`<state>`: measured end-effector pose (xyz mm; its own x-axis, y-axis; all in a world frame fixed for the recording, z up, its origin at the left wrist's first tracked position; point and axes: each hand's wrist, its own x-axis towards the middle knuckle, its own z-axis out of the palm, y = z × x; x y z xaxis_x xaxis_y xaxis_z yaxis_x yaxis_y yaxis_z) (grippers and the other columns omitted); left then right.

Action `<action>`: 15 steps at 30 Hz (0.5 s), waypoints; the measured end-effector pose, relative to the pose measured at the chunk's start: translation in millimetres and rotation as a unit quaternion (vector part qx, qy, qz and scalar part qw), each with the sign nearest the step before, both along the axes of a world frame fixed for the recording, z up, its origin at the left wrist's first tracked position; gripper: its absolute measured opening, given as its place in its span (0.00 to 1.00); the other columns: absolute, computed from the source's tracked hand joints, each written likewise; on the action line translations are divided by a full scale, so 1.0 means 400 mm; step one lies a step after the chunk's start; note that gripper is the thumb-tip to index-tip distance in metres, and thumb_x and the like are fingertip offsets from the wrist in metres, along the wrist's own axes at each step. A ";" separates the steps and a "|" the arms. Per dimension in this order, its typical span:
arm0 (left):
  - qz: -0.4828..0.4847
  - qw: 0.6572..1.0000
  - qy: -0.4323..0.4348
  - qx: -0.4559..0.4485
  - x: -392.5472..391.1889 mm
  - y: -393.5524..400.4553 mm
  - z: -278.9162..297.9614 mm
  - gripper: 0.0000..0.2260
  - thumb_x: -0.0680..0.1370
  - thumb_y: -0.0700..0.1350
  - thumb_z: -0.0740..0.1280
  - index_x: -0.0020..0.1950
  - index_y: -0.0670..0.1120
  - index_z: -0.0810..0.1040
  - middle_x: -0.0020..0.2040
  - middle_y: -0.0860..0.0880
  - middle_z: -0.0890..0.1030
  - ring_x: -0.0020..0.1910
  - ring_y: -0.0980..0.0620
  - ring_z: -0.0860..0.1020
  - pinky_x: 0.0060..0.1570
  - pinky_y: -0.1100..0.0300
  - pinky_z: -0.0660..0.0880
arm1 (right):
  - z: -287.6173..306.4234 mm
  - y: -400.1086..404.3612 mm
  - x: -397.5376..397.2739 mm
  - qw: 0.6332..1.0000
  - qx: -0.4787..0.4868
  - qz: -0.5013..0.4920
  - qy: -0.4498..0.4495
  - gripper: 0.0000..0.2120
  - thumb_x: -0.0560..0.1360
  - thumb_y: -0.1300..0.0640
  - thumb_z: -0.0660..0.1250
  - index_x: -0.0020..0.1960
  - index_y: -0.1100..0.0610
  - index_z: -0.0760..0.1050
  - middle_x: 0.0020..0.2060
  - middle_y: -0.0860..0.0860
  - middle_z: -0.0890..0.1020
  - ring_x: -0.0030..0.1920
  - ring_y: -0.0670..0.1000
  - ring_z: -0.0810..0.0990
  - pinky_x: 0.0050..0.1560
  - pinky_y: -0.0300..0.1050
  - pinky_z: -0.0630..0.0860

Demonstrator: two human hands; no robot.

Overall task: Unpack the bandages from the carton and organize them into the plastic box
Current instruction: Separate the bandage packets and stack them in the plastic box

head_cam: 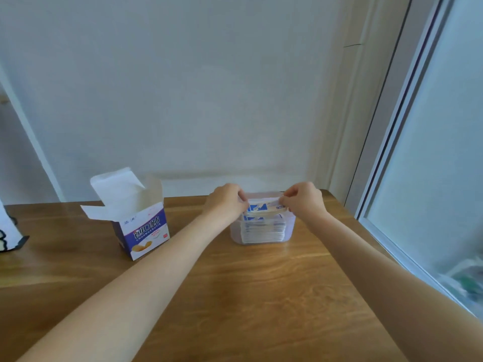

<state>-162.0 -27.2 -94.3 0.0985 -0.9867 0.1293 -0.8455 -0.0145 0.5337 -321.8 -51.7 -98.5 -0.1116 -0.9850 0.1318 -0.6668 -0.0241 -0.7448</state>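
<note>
Placing a batch of bandages in the plastic box. The left hand (226, 202) and right hand (304, 201) each pinch one end of a bundle of bandages (262, 208), fingers curled over its short edges, and hold it level at the mouth of the plastic box (287, 232). Gripping both ends probably keeps the loose strips squared so they settle flat on the stack (262, 231) already filling most of the box. The carton (142, 226) stands upright on the desk (261, 296) well to the left of the box, its top flaps (115, 194) folded open for access; whether any bandages remain inside cannot be seen. The box sits near the desk's far edge, close to the wall (209, 87), with a window frame (392, 152) at right.
</note>
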 end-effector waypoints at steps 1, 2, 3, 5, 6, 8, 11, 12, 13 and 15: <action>-0.004 1.000 -0.024 0.001 0.000 -0.003 -0.007 0.04 0.76 0.45 0.64 0.49 0.49 0.78 0.51 0.52 0.80 0.50 0.51 0.78 0.41 0.60 0.71 | -0.010 -0.004 0.001 1.000 0.005 -0.002 0.017 0.07 0.71 0.64 0.65 0.44 0.68 0.80 0.37 0.60 0.82 0.39 0.54 0.76 0.45 0.51 0.77; -0.009 0.999 -0.052 0.000 -0.002 -0.004 -0.015 0.05 0.76 0.45 0.64 0.49 0.49 0.78 0.52 0.52 0.80 0.52 0.50 0.78 0.45 0.59 0.72 | -0.020 -0.006 0.002 1.000 0.007 -0.004 0.030 0.08 0.71 0.65 0.65 0.45 0.69 0.79 0.41 0.62 0.83 0.39 0.55 0.76 0.45 0.53 0.78; -0.016 0.996 -0.086 -0.003 -0.002 -0.004 -0.020 0.05 0.76 0.45 0.63 0.49 0.49 0.78 0.52 0.52 0.81 0.52 0.50 0.77 0.49 0.57 0.71 | -0.026 -0.007 0.005 0.999 0.007 -0.005 0.043 0.08 0.72 0.65 0.64 0.46 0.69 0.79 0.44 0.63 0.83 0.39 0.57 0.78 0.44 0.53 0.78; -0.029 0.989 -0.144 -0.010 -0.003 0.000 -0.028 0.07 0.77 0.45 0.61 0.50 0.49 0.78 0.51 0.51 0.81 0.53 0.50 0.77 0.55 0.55 0.67 | -0.030 -0.007 0.013 0.997 0.015 0.003 0.078 0.09 0.71 0.65 0.63 0.47 0.67 0.80 0.45 0.62 0.83 0.44 0.60 0.80 0.38 0.49 0.75; -0.031 0.987 -0.157 -0.012 -0.003 0.001 -0.030 0.07 0.78 0.45 0.61 0.50 0.49 0.78 0.51 0.51 0.81 0.53 0.50 0.77 0.56 0.55 0.65 | -0.030 -0.008 0.017 0.995 0.021 0.009 0.094 0.09 0.71 0.65 0.63 0.46 0.65 0.80 0.45 0.60 0.83 0.44 0.60 0.80 0.37 0.45 0.72; -0.030 0.987 -0.160 -0.011 -0.001 0.000 -0.033 0.07 0.78 0.45 0.61 0.50 0.49 0.78 0.50 0.51 0.81 0.53 0.49 0.77 0.56 0.55 0.64 | -0.028 -0.009 0.024 0.993 0.029 0.012 0.115 0.09 0.71 0.66 0.61 0.47 0.65 0.79 0.43 0.59 0.82 0.40 0.58 0.77 0.37 0.43 0.70; -0.029 0.988 -0.150 -0.011 0.003 0.000 -0.030 0.07 0.77 0.46 0.61 0.49 0.49 0.79 0.50 0.51 0.81 0.53 0.49 0.77 0.54 0.55 0.64 | -0.031 -0.007 0.028 0.991 0.023 0.003 0.131 0.10 0.70 0.68 0.60 0.46 0.67 0.78 0.40 0.57 0.79 0.37 0.57 0.74 0.35 0.43 0.69; -0.031 0.988 -0.150 -0.011 0.003 0.001 -0.030 0.07 0.77 0.46 0.61 0.50 0.49 0.79 0.50 0.51 0.81 0.53 0.49 0.77 0.54 0.55 0.64 | -0.033 -0.006 0.029 0.991 0.019 0.004 0.134 0.10 0.69 0.68 0.60 0.46 0.66 0.78 0.40 0.57 0.80 0.38 0.57 0.75 0.36 0.44 0.70; -0.033 0.988 -0.151 -0.010 0.002 0.001 -0.029 0.07 0.77 0.46 0.61 0.50 0.49 0.79 0.50 0.51 0.81 0.54 0.49 0.77 0.53 0.55 0.64 | -0.032 -0.004 0.030 0.991 0.016 0.005 0.131 0.10 0.69 0.68 0.60 0.46 0.66 0.78 0.41 0.58 0.81 0.39 0.57 0.76 0.36 0.44 0.70; -0.033 0.988 -0.151 -0.007 0.000 0.001 -0.029 0.07 0.77 0.46 0.61 0.49 0.49 0.79 0.51 0.51 0.81 0.54 0.49 0.77 0.53 0.55 0.64 | -0.026 0.001 0.029 0.995 0.014 0.015 0.102 0.09 0.71 0.66 0.61 0.46 0.65 0.80 0.42 0.58 0.82 0.39 0.56 0.76 0.37 0.42 0.70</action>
